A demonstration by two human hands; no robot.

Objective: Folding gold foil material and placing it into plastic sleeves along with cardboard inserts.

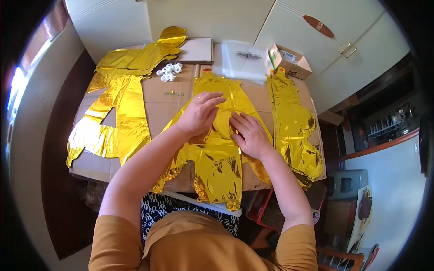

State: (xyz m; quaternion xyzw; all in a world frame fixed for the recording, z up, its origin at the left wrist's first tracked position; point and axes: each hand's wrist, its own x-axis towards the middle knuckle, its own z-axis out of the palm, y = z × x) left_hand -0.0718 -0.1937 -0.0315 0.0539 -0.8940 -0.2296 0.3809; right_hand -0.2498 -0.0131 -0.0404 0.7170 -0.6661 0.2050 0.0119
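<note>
A flat gold foil balloon (219, 174) lies in front of me in the middle of the cardboard-covered table (174, 97), its lower end reaching over the near edge. My right hand (251, 135) rests on its right half with the fingers stretched out. Over its left half is my left hand (201, 113), fingers extended to the right and slightly bent; whether they touch the foil I cannot tell. Neither hand shows anything gripped. More flat gold foil balloons (131, 113) lie overlapping on the left. Another gold foil pile (291, 122) lies along the right side.
At the back are a cluster of small white rings (169, 71), a grey board (197, 51), clear plastic bags (239, 58) and an open cardboard box (294, 63). Pale cabinets (208, 20) stand behind the table. A red-edged seat (262, 210) is at the near right.
</note>
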